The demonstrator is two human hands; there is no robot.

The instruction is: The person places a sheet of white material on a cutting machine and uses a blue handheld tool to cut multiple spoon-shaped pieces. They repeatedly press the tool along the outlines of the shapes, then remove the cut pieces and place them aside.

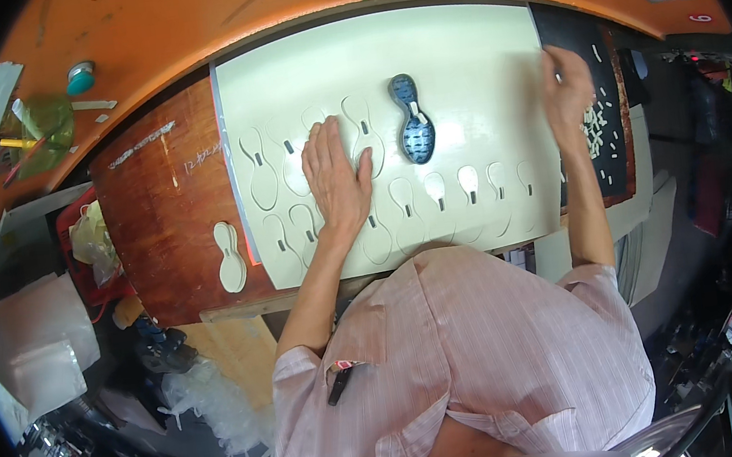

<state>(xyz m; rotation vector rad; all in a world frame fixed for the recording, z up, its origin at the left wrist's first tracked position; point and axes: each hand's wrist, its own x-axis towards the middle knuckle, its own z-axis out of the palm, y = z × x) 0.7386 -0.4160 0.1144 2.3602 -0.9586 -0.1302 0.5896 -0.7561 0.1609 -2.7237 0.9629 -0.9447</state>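
Note:
A large pale cream sheet [463, 46] covers most of the work board. Shoe-sole-shaped cuts with small dark slots, such as the sole outline [262, 182], run along its left and near side. My left hand [338, 173] lies flat on the sheet among these outlines, fingers stretched and holding nothing. To its right stands a dark blue sole-shaped cutting die [415, 119], with a small whitish bit on its narrow middle. At the sheet's right edge is my right hand [569, 92], beside the dark board; its curled fingers are blurred, so any grip is unclear.
Small white offcuts [595, 135] litter the dark board at right. A small stack of cut soles [229, 258] rests on the brown wooden board [157, 216] at left. Beyond the sheet runs an orange machine beam [250, 7] with a green button [81, 79] and red buttons.

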